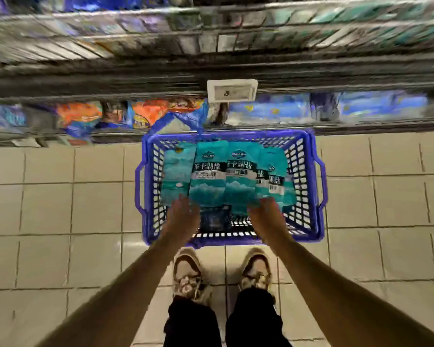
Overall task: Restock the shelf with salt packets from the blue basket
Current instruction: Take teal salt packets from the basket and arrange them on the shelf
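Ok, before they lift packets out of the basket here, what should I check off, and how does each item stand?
1. Salt packets in the blue basket: ok, several overlapping.
2. Basket sits flat on the tiled floor: ok.
3. Left hand gripping a packet: cannot tell, blurred.
4. Right hand gripping a packet: cannot tell, blurred.
5. Free shelf space for salt: cannot tell, blurred.
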`<state>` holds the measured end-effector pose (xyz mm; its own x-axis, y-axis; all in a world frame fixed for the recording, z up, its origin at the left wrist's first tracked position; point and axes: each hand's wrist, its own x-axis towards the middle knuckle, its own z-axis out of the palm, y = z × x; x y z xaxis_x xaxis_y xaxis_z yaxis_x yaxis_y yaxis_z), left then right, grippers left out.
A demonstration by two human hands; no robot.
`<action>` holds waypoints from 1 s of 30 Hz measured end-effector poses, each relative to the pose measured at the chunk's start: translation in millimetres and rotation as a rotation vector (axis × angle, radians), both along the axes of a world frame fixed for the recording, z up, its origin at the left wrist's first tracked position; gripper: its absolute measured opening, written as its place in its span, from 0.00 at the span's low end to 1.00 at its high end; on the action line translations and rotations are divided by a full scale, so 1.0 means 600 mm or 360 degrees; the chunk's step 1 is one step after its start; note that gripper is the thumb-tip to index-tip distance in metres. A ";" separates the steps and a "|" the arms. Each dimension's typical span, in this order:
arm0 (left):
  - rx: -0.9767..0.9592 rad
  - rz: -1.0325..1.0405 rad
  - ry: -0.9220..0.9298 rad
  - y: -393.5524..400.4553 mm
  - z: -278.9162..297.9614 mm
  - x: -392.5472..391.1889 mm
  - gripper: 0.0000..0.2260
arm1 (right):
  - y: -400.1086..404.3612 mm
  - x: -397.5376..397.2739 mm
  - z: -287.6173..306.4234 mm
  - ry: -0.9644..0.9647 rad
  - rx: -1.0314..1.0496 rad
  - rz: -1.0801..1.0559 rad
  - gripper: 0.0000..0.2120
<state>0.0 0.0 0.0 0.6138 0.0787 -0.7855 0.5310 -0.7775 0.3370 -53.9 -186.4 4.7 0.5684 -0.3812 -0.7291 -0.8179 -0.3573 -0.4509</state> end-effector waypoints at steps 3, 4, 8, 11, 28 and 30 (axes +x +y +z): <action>0.0061 -0.0031 -0.0251 -0.015 -0.065 0.034 0.18 | -0.003 0.039 -0.061 -0.0048 -0.0178 -0.0100 0.19; 0.0056 -0.0015 -0.0297 -0.026 -0.078 0.046 0.17 | -0.003 0.054 -0.074 -0.0063 -0.0155 -0.0136 0.20; 0.0251 -0.0062 -0.0254 -0.055 -0.140 0.055 0.35 | 0.006 0.097 -0.122 0.0009 -0.0245 -0.0128 0.34; 0.0253 0.0066 -0.0221 -0.052 -0.165 0.070 0.45 | 0.005 0.119 -0.141 0.0130 -0.0191 -0.0175 0.36; -0.0851 0.0879 0.0516 0.033 -0.033 0.028 0.18 | -0.014 -0.013 -0.029 0.0039 0.0919 -0.0840 0.18; -0.0997 0.0985 0.0605 0.046 0.017 0.004 0.17 | -0.021 -0.041 0.016 0.0038 0.1014 -0.0852 0.22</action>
<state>2.3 27.6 10.0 0.2996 -0.1983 -0.9332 0.9467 -0.0597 0.3166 -78.4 -199.1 14.6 0.4094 -0.1057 -0.9062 -0.8167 0.4004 -0.4156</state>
